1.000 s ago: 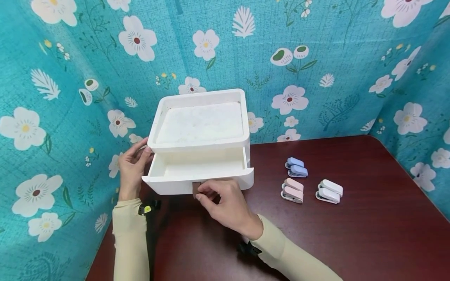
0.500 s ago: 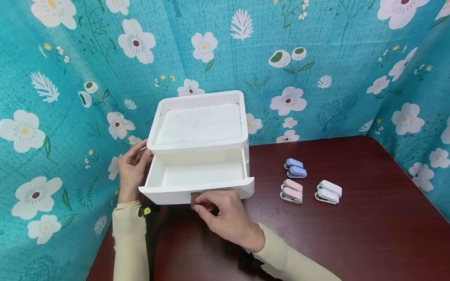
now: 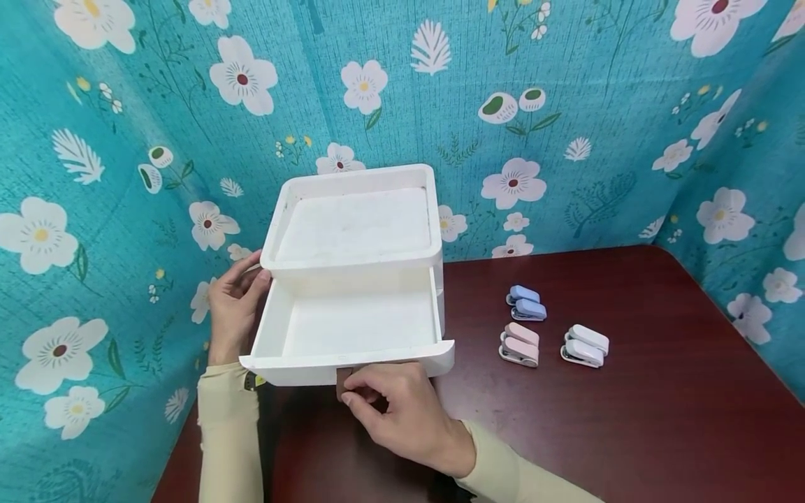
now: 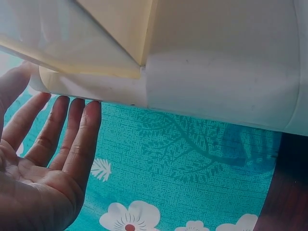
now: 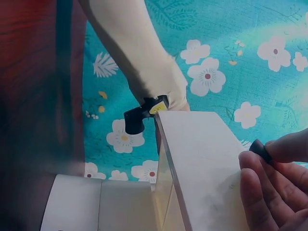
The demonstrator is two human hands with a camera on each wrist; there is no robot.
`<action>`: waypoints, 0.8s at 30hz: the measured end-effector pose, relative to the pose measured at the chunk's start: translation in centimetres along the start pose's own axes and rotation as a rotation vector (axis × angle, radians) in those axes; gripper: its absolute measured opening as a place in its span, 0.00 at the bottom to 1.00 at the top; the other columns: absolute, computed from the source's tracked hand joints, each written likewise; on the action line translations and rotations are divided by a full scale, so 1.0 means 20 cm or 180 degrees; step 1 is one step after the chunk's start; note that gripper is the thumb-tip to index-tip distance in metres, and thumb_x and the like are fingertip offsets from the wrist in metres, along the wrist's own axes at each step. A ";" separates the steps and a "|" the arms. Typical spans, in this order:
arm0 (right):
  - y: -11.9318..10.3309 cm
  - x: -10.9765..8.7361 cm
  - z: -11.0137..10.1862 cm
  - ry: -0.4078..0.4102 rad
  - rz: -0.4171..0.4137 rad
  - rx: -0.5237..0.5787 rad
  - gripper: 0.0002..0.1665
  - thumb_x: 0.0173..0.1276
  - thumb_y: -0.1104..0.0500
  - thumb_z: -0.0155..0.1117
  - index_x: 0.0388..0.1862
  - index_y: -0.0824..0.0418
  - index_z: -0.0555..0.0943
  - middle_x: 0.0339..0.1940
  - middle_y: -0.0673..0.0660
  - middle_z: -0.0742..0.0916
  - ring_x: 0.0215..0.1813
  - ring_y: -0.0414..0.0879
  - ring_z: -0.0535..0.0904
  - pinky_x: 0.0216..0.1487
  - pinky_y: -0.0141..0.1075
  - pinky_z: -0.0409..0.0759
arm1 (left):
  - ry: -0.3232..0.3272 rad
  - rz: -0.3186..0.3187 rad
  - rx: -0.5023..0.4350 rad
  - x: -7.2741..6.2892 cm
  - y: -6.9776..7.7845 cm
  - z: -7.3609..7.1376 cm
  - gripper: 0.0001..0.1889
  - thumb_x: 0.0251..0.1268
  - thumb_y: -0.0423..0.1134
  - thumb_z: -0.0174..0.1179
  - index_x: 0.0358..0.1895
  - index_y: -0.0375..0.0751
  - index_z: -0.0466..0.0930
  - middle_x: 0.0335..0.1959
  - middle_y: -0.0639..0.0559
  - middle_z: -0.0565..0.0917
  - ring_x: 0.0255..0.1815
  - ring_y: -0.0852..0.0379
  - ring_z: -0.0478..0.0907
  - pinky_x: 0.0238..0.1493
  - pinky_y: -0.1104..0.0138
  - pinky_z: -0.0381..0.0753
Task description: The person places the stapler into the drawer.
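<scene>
A white storage box (image 3: pixel 356 222) with a rimmed, tray-like top stands at the back left of the table, its drawer (image 3: pixel 295 374) pulled well out. Nothing lies on the visible drawer floor. My right hand (image 3: pixel 407 418) pinches the dark brown pull tab (image 3: pixel 342 383) at the middle of the drawer front between thumb and fingers. My left hand (image 3: pixel 231 313) rests against the box's left side. In the left wrist view its fingers (image 4: pixel 82 139) are extended, with the fingertips at the box's edge.
To the right of the box lie small staplers in pairs: blue (image 3: pixel 527 303), pink (image 3: pixel 519 344) and white (image 3: pixel 585 346). A blue flowered curtain (image 3: pixel 553 84) hangs close behind and along both sides of the dark red table (image 3: pixel 666 391).
The drawer has slid farther out toward me, with my right hand moving along on its tab. My left hand has stayed at the box's side. The staplers have not moved.
</scene>
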State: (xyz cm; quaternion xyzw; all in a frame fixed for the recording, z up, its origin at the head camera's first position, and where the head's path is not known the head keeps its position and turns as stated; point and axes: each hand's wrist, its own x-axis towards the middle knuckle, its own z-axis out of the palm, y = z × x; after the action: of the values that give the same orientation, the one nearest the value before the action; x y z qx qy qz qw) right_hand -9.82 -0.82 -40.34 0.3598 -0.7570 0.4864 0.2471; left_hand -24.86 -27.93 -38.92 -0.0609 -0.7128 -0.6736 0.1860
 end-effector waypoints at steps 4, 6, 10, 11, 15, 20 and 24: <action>0.00 -0.01 0.00 0.0017 -0.0012 -0.0045 0.06 0.66 0.67 0.72 0.35 0.55 0.88 0.29 0.44 0.90 0.30 0.26 0.81 0.35 0.14 0.78 | -0.0021 -0.0023 0.0034 -0.01 0.00 0.00 0.22 0.72 0.36 0.67 0.67 0.40 0.82 0.49 0.60 0.91 0.49 0.64 0.90 0.46 0.73 0.89; 0.00 -0.01 0.01 0.0030 -0.0066 -0.0102 0.06 0.66 0.66 0.73 0.35 0.54 0.88 0.28 0.44 0.90 0.30 0.26 0.81 0.35 0.15 0.78 | -0.0007 -0.0037 0.0056 -0.01 0.00 0.00 0.22 0.72 0.37 0.67 0.67 0.40 0.82 0.50 0.60 0.91 0.49 0.64 0.90 0.45 0.73 0.89; 0.01 -0.01 0.01 0.0036 -0.0220 -0.0240 0.06 0.65 0.66 0.73 0.34 0.54 0.87 0.27 0.43 0.89 0.29 0.27 0.79 0.35 0.15 0.78 | 0.0063 -0.0071 0.0077 -0.01 0.00 -0.01 0.22 0.71 0.37 0.68 0.66 0.42 0.82 0.51 0.59 0.91 0.48 0.65 0.90 0.44 0.74 0.89; 0.01 -0.01 0.01 0.0029 -0.0237 -0.0251 0.06 0.65 0.66 0.73 0.34 0.54 0.87 0.27 0.43 0.89 0.29 0.26 0.79 0.35 0.15 0.78 | 0.0070 -0.0078 0.0076 -0.01 0.00 -0.01 0.22 0.71 0.38 0.68 0.66 0.42 0.82 0.51 0.58 0.91 0.48 0.65 0.90 0.44 0.74 0.89; 0.00 -0.01 0.00 -0.0007 -0.0204 -0.0267 0.06 0.66 0.65 0.73 0.34 0.53 0.87 0.27 0.42 0.89 0.29 0.25 0.81 0.36 0.14 0.79 | 0.0063 -0.0056 0.0096 0.00 0.00 0.00 0.22 0.71 0.38 0.68 0.66 0.43 0.83 0.52 0.58 0.91 0.48 0.65 0.90 0.44 0.73 0.89; 0.01 -0.03 -0.02 -0.0065 -0.0172 -0.0302 0.06 0.66 0.65 0.73 0.33 0.53 0.86 0.26 0.42 0.88 0.29 0.24 0.81 0.35 0.14 0.78 | 0.0068 -0.0067 0.0082 -0.01 0.00 0.01 0.22 0.71 0.37 0.68 0.66 0.43 0.83 0.53 0.57 0.91 0.48 0.65 0.90 0.44 0.73 0.89; 0.00 -0.04 -0.05 -0.0090 -0.0230 -0.0321 0.06 0.65 0.65 0.73 0.34 0.54 0.86 0.25 0.42 0.88 0.29 0.25 0.79 0.35 0.13 0.76 | 0.0072 -0.0076 0.0053 -0.01 0.01 0.01 0.22 0.71 0.37 0.68 0.66 0.42 0.82 0.52 0.57 0.91 0.48 0.65 0.90 0.43 0.73 0.89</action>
State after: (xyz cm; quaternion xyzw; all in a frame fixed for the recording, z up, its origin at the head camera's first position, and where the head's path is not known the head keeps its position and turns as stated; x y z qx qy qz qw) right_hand -9.40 0.28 -40.58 0.3808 -0.7704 0.4333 0.2715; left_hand -24.67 -27.75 -38.89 -0.0433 -0.7168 -0.6705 0.1864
